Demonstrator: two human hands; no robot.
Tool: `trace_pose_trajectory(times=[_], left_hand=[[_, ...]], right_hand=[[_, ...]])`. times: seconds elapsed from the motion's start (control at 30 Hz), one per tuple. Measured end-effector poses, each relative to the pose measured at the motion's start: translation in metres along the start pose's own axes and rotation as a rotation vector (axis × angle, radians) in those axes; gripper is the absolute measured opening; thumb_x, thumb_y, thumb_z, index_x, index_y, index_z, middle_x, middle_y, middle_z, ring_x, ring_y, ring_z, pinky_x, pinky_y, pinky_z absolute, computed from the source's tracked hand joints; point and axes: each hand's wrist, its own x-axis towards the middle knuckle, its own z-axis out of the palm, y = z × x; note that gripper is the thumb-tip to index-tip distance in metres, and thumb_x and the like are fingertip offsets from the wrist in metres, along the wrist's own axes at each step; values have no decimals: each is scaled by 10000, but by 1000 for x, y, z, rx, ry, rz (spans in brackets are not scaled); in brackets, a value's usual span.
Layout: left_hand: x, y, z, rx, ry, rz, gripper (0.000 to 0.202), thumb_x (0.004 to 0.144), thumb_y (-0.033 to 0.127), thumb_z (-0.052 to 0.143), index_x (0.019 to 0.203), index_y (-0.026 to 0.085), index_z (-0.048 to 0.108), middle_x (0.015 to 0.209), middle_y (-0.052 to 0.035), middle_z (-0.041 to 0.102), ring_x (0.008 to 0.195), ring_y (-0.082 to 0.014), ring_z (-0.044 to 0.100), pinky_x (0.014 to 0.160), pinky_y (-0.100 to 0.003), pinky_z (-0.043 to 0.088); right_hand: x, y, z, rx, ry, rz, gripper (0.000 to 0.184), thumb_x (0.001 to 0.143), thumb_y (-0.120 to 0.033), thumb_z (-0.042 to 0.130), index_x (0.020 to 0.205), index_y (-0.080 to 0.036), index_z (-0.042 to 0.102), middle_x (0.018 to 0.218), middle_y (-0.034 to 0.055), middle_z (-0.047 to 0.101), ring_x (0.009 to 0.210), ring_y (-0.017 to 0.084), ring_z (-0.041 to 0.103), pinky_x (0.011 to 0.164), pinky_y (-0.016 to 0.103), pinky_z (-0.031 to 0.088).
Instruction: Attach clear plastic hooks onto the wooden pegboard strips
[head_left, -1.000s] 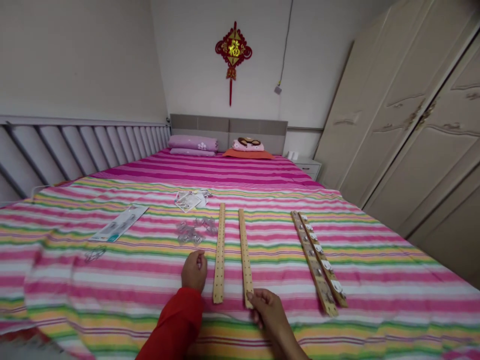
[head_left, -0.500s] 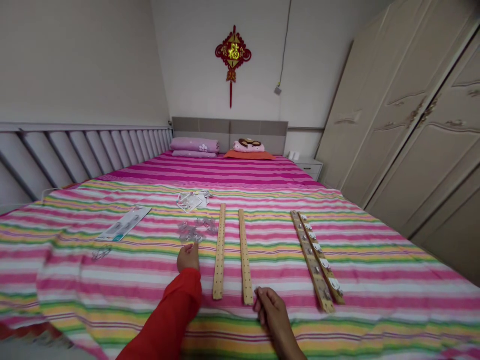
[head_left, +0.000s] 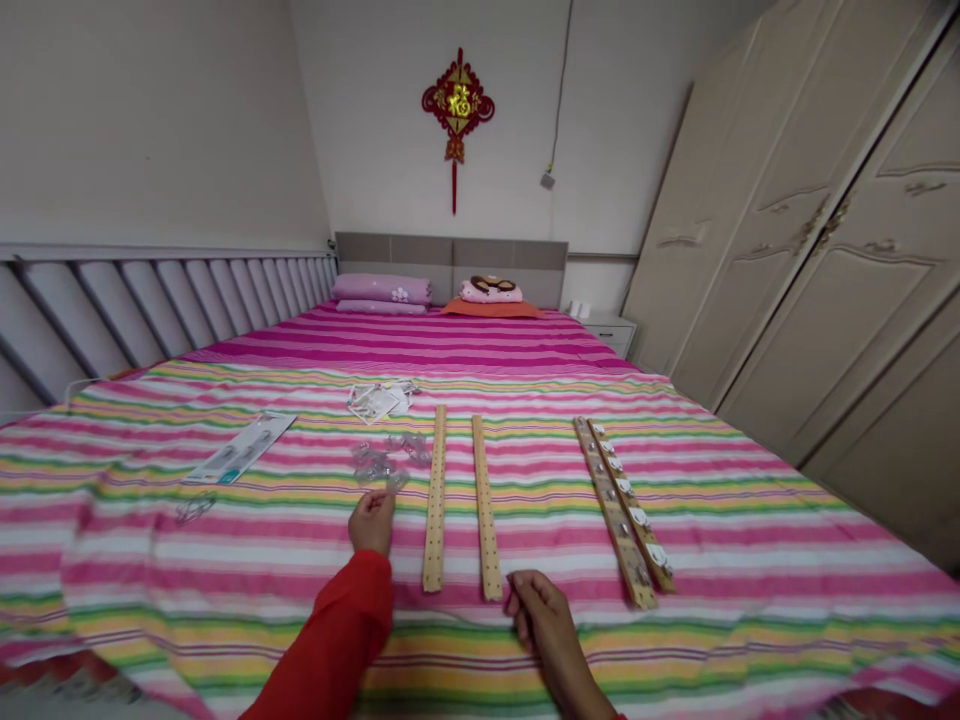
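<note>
Two bare wooden strips with rows of holes lie side by side on the striped bedsheet, the left strip and the right strip. My left hand, in a red sleeve, is curled at the near edge of a pile of clear plastic pieces, just left of the left strip. What its fingertips pinch is too small to make out. My right hand rests on the sheet with fingers curled, just right of the right strip's near end and apart from it. Two more strips with white and metal fittings lie further right.
A flat packaging card and some small packets lie left of the strips, and a small clear item sits nearer the left. Pillows are at the headboard. A padded rail runs along the left, a wardrobe stands right.
My left hand moved forward from beside the left strip to the clear plastic pile. My right hand let go of the right strip's near end and now rests beside it.
</note>
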Motion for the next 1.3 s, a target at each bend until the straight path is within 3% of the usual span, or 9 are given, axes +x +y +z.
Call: trace_pose_trajectory(times=[0.17,0.27,0.33,0.53,0.63,0.73,0.97,1.3], left_hand=[[-11,-5,-20,-179,-101,1,367,511,439,716,726,149,649,645,-4,644,608,-131,561,585,-254,458],[-22,-1,-27,-148,-147,55,357,537,452,711,709,147,643,631,-10,637,599,-136,564,571,-256,461],[-35,7,-29,-58,-180,202,307,607,445,681,706,156,645,635,-15,630,593,-137,561,562,-258,465],[-83,34,-39,264,-312,913,146,807,289,570,772,213,690,781,-56,670,789,-179,617,734,-317,494],[-102,39,-44,379,-324,1127,133,820,251,570,801,244,701,778,-46,686,750,-168,623,695,-308,478],[-117,42,-47,445,-322,1249,135,826,230,569,815,264,700,766,-33,695,714,-155,622,674,-304,452],[-142,54,-52,401,-346,1438,106,813,194,592,811,259,675,754,-15,690,694,-134,616,675,-292,424],[-169,54,-46,357,-441,1381,139,775,103,616,827,230,632,741,1,669,685,-132,583,687,-298,411]], right_hand=[[-4,-6,2,6,23,11,446,657,-586,686,600,-163,555,454,-36,535,307,39,331,322,175,204],[-7,-10,3,15,58,4,426,660,-563,694,592,-168,550,433,-49,503,310,38,304,324,179,181],[-8,-13,4,8,79,-19,416,655,-553,704,601,-166,560,446,-47,510,321,39,306,329,181,180],[-14,-29,6,11,35,-72,423,680,-564,688,636,-154,593,499,-32,551,344,37,338,350,182,199],[-19,-41,11,22,-24,-79,443,716,-581,650,676,-141,626,525,-19,573,344,37,354,355,186,206],[-25,-51,18,64,-75,-53,469,741,-603,613,763,-136,655,568,-9,597,338,37,365,342,189,190],[-43,-68,26,104,-140,-30,416,715,-556,668,647,-154,587,468,-45,542,320,29,323,335,183,177],[-42,-64,17,85,-79,-40,337,666,-471,718,630,-155,607,460,-39,565,305,32,323,323,184,177]])
